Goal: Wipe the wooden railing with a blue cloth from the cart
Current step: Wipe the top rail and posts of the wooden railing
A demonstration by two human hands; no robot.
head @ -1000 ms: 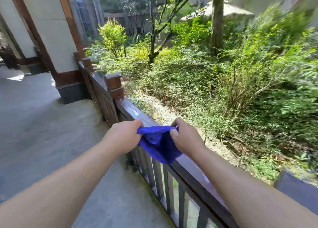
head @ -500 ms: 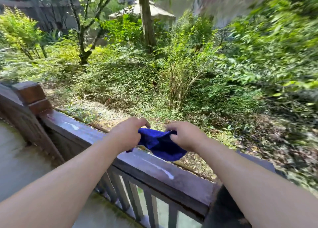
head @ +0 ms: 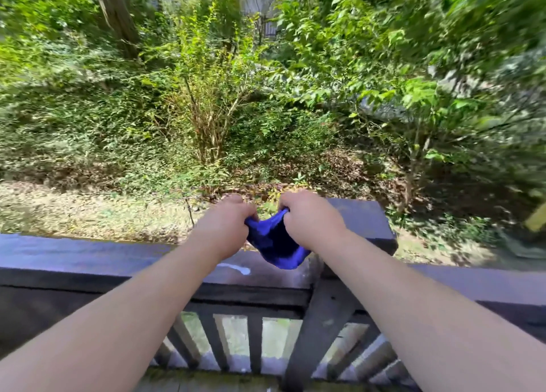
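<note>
Left hand [head: 226,224] and right hand [head: 308,218] pinch blue cloth [head: 276,245], bunched just above wooden railing [head: 88,258]; loose pinch could drop cloth over railing into bushes [head: 206,119].

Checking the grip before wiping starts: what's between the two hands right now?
In the head view, only the bunched blue cloth spans between the left hand and right hand, sagging over the railing.
</note>
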